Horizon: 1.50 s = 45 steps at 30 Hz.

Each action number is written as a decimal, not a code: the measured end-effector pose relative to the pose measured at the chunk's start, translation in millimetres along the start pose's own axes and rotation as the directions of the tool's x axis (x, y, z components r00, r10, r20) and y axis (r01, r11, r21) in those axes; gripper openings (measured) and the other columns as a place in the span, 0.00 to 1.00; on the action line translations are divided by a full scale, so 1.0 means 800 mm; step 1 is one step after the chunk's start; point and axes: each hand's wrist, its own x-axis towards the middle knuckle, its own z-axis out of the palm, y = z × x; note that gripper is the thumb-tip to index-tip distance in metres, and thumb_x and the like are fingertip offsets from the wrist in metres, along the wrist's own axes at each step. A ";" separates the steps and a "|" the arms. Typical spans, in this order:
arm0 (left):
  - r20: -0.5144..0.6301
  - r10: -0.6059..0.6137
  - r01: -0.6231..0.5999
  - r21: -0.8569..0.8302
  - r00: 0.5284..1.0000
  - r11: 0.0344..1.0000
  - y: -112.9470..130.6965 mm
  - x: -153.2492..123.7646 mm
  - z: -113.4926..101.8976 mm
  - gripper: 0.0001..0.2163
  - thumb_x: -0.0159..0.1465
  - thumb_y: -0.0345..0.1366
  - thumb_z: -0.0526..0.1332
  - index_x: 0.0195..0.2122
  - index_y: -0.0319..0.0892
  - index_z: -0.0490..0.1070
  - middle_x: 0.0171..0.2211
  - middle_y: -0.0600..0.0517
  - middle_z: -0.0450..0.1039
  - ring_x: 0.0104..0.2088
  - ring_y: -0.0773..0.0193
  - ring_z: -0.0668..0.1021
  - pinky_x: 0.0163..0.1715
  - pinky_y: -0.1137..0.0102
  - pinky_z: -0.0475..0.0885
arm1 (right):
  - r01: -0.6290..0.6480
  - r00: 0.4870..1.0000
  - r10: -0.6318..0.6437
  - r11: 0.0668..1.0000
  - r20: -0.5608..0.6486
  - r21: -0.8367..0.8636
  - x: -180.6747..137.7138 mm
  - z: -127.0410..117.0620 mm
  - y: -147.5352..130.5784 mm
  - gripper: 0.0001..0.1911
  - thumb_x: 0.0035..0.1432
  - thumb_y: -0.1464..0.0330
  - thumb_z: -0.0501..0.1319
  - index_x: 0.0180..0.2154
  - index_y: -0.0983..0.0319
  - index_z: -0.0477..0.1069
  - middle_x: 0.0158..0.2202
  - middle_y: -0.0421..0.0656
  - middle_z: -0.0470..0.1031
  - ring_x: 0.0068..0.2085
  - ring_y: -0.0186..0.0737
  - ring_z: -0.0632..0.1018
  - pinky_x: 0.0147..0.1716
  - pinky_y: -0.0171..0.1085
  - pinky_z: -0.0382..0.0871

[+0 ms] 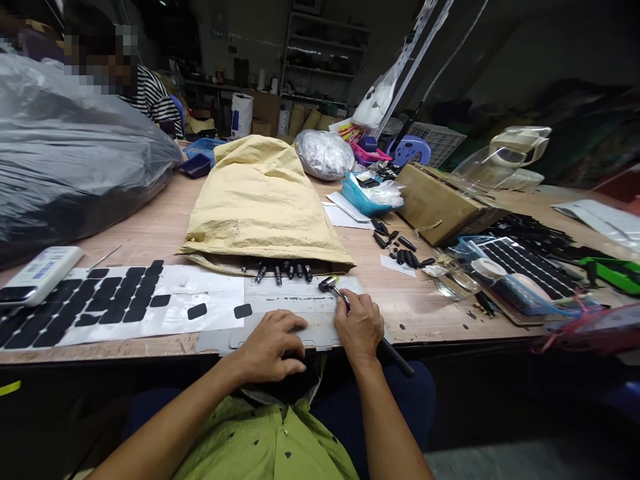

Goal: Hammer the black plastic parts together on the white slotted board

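- Head view: the right hand (359,328) has its fingers clamped on one small hammer with a metal head and dark handle (332,287), whose head rests on the grey flat plate (300,308) at the near edge of the wooden counter (160,233).
- The left hand (273,343) lies on the same plate, fingers curled together, holding nothing I can see.
- Behind the plate lies one yellow woven sack (263,200); about six small black parts (280,270) stick out from its opening.
- On the left, one white sheet with many black rounded pads (100,300).

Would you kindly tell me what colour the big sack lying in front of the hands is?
The sack is pale yellow, seen best in the head view.
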 end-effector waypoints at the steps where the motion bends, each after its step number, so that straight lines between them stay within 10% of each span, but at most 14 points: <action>1: -0.059 -0.059 0.055 -0.061 0.997 0.997 -0.003 0.003 -0.003 0.05 0.58 0.38 0.68 0.33 0.46 0.77 0.50 0.51 0.74 0.52 0.55 0.72 0.53 0.60 0.67 | 0.000 1.000 0.000 1.000 0.001 0.002 0.000 0.000 0.000 0.11 0.60 0.68 0.60 0.44 0.58 0.77 0.37 0.44 0.72 0.37 0.39 0.65 0.36 0.38 0.51; 7: -0.464 -0.393 0.450 0.014 0.794 0.893 -0.051 0.030 -0.041 0.08 0.63 0.34 0.61 0.44 0.44 0.72 0.38 0.51 0.74 0.37 0.61 0.75 0.38 0.66 0.72 | -0.002 1.000 0.002 1.000 -0.010 0.004 0.000 0.000 -0.001 0.11 0.60 0.69 0.60 0.44 0.58 0.77 0.36 0.43 0.71 0.37 0.39 0.64 0.36 0.38 0.50; 14: -0.516 -0.385 0.554 0.223 0.765 0.802 -0.081 0.044 -0.057 0.06 0.64 0.36 0.59 0.37 0.46 0.75 0.37 0.51 0.72 0.41 0.59 0.74 0.35 0.68 0.68 | 0.004 1.000 -0.004 1.000 -0.013 0.001 0.000 0.001 0.000 0.11 0.61 0.68 0.60 0.44 0.58 0.77 0.37 0.43 0.72 0.37 0.39 0.65 0.37 0.37 0.51; 24: -0.630 -0.602 0.745 -0.054 0.491 0.664 -0.080 0.025 -0.082 0.08 0.63 0.41 0.60 0.30 0.44 0.75 0.33 0.53 0.72 0.35 0.63 0.74 0.30 0.70 0.64 | 0.002 1.000 -0.002 1.000 -0.017 -0.003 0.000 0.002 0.000 0.11 0.60 0.68 0.60 0.44 0.58 0.77 0.36 0.43 0.72 0.37 0.39 0.65 0.36 0.38 0.50; 30: -0.510 -0.648 0.763 0.026 0.566 0.646 -0.075 0.055 -0.072 0.17 0.58 0.53 0.63 0.35 0.45 0.78 0.39 0.49 0.75 0.38 0.58 0.76 0.30 0.69 0.67 | 0.008 1.000 -0.008 1.000 -0.028 0.005 0.000 0.001 0.000 0.11 0.60 0.68 0.59 0.44 0.58 0.77 0.36 0.44 0.72 0.36 0.40 0.65 0.36 0.38 0.50; 39: -0.446 -0.607 0.697 0.057 0.658 0.714 -0.059 0.042 -0.064 0.08 0.59 0.43 0.63 0.35 0.46 0.77 0.35 0.51 0.73 0.39 0.58 0.74 0.32 0.68 0.67 | -0.002 1.000 0.002 1.000 -0.009 -0.009 0.000 -0.002 -0.002 0.11 0.60 0.68 0.60 0.44 0.58 0.77 0.37 0.43 0.72 0.37 0.39 0.65 0.37 0.38 0.50; 45: -0.364 -0.466 0.512 0.036 0.807 0.858 -0.031 0.037 -0.039 0.05 0.59 0.38 0.64 0.35 0.44 0.75 0.37 0.51 0.73 0.40 0.59 0.73 0.35 0.68 0.68 | -0.006 1.000 0.006 1.000 -0.010 0.001 0.000 -0.001 -0.002 0.11 0.61 0.67 0.60 0.44 0.58 0.77 0.37 0.44 0.72 0.37 0.39 0.65 0.37 0.38 0.50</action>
